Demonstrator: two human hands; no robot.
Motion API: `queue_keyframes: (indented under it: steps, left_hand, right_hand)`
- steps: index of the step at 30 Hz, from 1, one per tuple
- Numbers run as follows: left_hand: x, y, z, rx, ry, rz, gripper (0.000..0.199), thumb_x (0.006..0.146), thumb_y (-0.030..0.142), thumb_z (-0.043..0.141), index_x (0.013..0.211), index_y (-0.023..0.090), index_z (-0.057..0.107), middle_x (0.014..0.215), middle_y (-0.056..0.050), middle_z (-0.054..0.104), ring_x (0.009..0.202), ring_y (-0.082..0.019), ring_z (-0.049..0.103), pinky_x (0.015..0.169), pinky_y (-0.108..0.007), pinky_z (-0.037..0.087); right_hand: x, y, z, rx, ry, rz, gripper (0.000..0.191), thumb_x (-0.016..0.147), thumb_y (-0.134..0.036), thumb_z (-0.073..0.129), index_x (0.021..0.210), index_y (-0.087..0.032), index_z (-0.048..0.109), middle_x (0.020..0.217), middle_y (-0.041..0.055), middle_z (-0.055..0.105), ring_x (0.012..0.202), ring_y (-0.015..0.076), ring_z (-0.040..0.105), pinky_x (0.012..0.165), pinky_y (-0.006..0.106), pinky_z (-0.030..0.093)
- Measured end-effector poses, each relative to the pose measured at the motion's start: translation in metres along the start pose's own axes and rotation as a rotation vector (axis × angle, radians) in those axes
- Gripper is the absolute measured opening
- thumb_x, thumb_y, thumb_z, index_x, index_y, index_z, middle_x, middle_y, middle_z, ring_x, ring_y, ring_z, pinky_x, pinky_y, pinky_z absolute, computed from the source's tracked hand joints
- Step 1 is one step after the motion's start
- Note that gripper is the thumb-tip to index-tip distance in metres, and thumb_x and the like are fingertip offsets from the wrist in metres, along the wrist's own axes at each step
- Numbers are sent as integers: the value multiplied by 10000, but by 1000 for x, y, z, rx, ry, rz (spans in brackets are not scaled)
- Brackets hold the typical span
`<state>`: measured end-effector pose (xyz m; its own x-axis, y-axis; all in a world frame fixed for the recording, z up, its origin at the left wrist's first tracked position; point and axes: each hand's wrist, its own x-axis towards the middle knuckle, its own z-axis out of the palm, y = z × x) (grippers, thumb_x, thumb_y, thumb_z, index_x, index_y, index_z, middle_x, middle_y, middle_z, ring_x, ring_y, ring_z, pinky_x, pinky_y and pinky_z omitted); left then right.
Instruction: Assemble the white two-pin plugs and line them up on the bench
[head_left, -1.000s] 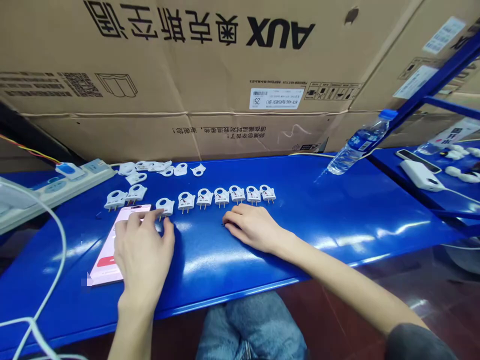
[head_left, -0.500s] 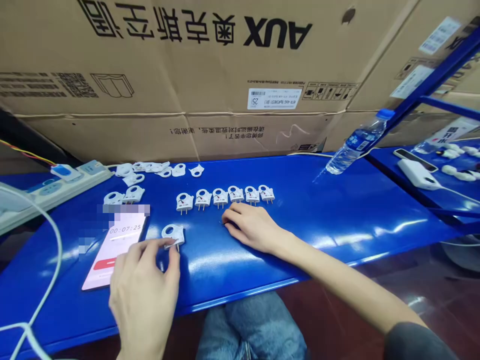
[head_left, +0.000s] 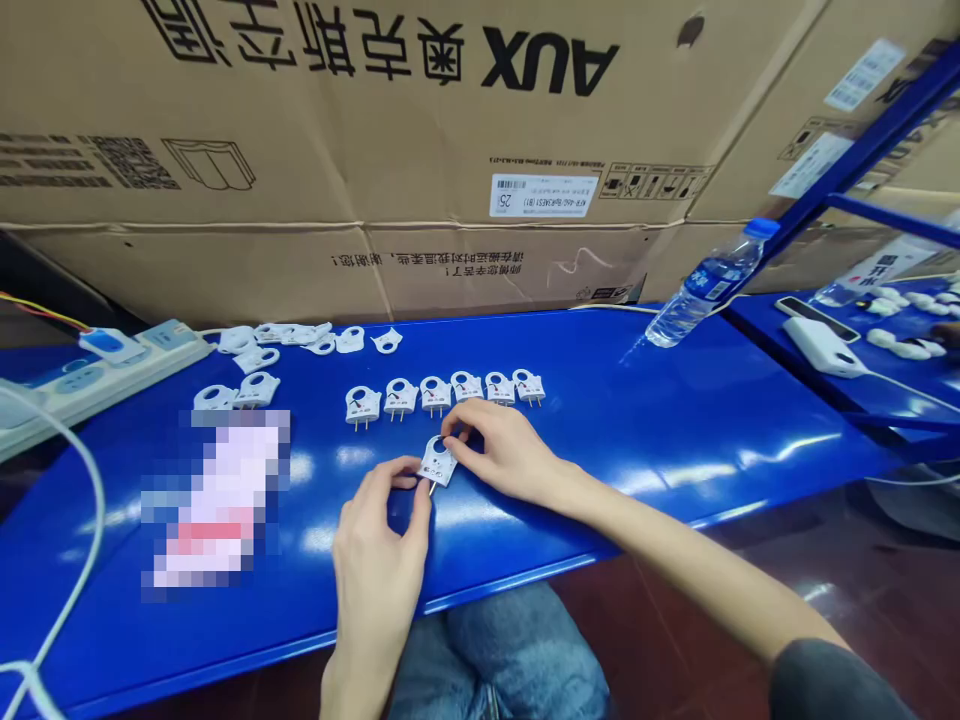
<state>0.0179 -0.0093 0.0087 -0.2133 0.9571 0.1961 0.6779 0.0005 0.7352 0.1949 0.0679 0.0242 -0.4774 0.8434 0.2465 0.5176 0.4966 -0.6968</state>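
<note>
A white ring-topped plug (head_left: 438, 467) with metal prongs is tilted between my two hands above the blue table. The thumb and forefinger of my left hand (head_left: 381, 555) pinch it at its lower left, by the prongs. From the right, my right hand (head_left: 506, 452) meets the rim of the plug's ring, thumb and fingertips drawn together. Whatever lies between those fingertips is too small to make out. Just behind my hands stands a row of several similar plugs (head_left: 363, 406), prongs toward me.
At the back left lie loose white ring-shaped pieces (head_left: 350, 340), with two more plugs (head_left: 256, 390) nearer. A power strip (head_left: 169, 345) and white cable run along the left, beside a blurred-out phone (head_left: 217, 500). A water bottle (head_left: 697, 290) leans at the back right. Cardboard boxes (head_left: 420, 150) wall the rear.
My left hand has carried the plug rightward, away from the phone, to meet my right hand. The right hand stays in nearly the same spot, its fingertips now at the plug's ring.
</note>
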Motion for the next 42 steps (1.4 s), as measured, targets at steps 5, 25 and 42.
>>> queue_keyframes:
  steps: [5,25,42]
  left_hand:
    - [1,-1,2,-9,3,-68,349,897,509,584,1147,269,624,1129,-62,748,1043,-275,696,883,-435,524]
    - [-3,-5,4,5,13,24,475,868,599,661,1199,261,624,1108,-68,728,966,-272,714,835,-429,565]
    - [-2,-6,6,7,-7,32,472,867,601,659,1191,260,620,1046,-64,720,975,-282,710,840,-432,558]
  right_hand:
    - [1,-1,1,41,-53,39,64,979,-156,629,1007,-188,677,946,15,737,805,139,669,769,275,498]
    - [0,0,7,42,-96,15,70,996,-174,650,1024,-193,711,972,20,664,873,140,630,800,263,500]
    - [-3,-5,7,-57,-87,30,31,955,-161,661,967,-188,663,942,5,624,844,135,608,769,258,476]
